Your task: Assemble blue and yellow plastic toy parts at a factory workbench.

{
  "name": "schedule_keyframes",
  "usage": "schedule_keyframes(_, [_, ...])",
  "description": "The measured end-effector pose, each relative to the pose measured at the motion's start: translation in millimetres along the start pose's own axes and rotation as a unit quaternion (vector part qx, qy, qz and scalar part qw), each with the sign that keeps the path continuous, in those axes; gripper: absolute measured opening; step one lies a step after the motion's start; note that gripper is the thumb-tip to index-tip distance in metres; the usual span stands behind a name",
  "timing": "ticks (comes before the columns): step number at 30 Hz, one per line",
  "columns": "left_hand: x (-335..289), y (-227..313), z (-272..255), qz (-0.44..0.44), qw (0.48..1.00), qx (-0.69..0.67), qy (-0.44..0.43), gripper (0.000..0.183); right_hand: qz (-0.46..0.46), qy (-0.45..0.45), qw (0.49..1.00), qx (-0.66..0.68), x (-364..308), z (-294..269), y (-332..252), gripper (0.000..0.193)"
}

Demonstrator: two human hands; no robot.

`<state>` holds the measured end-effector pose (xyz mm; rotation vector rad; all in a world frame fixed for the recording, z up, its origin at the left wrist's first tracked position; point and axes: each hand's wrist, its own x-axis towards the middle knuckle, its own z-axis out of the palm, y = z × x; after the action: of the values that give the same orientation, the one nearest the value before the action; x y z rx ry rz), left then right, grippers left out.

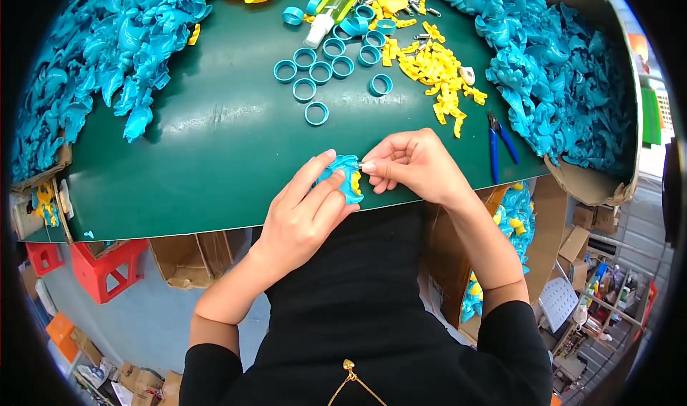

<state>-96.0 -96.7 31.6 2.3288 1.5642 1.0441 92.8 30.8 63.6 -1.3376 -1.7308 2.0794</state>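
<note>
Near the front edge of the green table [215,170], my left hand [297,218] is closed around a glossy blue plastic part [346,165]. A small yellow plastic piece [356,183] sits against that part's right side. From the right, my right hand [418,164] pinches a small silver metal pin [361,166] between thumb and fingertips. The pin's end meets the upper right edge of the blue part; whether it is inside a hole I cannot tell. My left fingers cover much of the part.
Several blue rings [304,90] lie ahead, beside a spray bottle [330,12] and loose yellow pieces [436,70]. Blue-handled nippers [501,145] rest at the right edge. Blue plastic parts are heaped at left [114,41] and in a cardboard box [615,184] at right.
</note>
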Motion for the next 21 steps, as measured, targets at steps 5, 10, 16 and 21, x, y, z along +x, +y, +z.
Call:
schedule_keyframes(5, [1.3, -1.9, 1.3, 0.000, 1.000, -0.007, 0.005, 0.027, -0.006, 0.031, 0.997, -0.066, 2.7, 2.4, -13.5, 0.015])
schedule_keyframes(10, [0.4, -3.6, -2.5, -0.004, 1.000, -0.023, 0.018, 0.029, -0.054, -0.044, 0.987, -0.142, 17.8, -5.4, -17.6, 0.015])
schedule_keyframes(16, [1.5, -2.6, -6.1, -0.033, 0.998, -0.054, 0.016, 0.045, -0.152, 0.054, 0.982, -0.103, 40.2, -46.1, -50.2, 0.019])
schedule_keyframes(21, [5.5, -1.7, -4.8, -0.028, 0.998, -0.053, 0.003, 0.037, -0.182, 0.418, 0.761, -0.460, 93.2, -124.3, -75.1, 0.016])
